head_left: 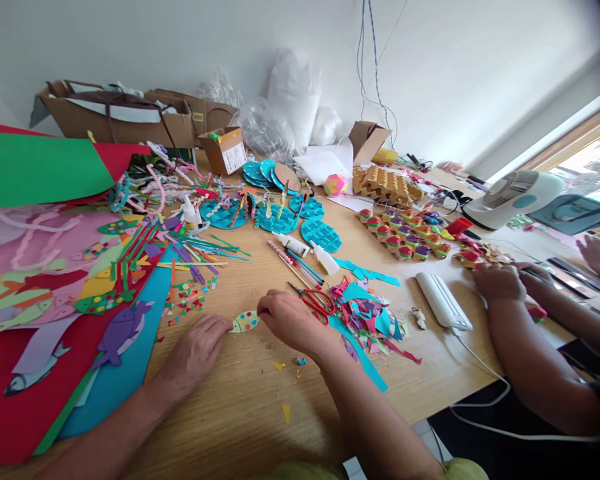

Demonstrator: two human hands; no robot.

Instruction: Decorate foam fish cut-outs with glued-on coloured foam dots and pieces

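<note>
A small pale paper fish (pixel 244 323) with red, yellow and green dots lies on the wooden table between my hands. My left hand (pixel 200 348) rests on the tabletop, its closed fingertips at the fish's left end. Curled in a pinch, my right hand (pixel 289 321) has its fingertips at the fish's right end, which they hide. Just beyond the right hand are red-handled scissors (pixel 319 303). Small coloured paper bits (pixel 185 298) are scattered past the left hand. A yellow paper scrap (pixel 286 413) lies nearer to me.
Paper offcuts (pixel 365 310) are heaped on the right, near a white power bank (pixel 444 301) with a cable. Glue bottles (pixel 325 259), turquoise discs (pixel 277 217) and a painted egg carton (pixel 405 233) stand farther back. Coloured sheets (pixel 130 373) cover the left. Another person's arms (pixel 525 347) reach in at right.
</note>
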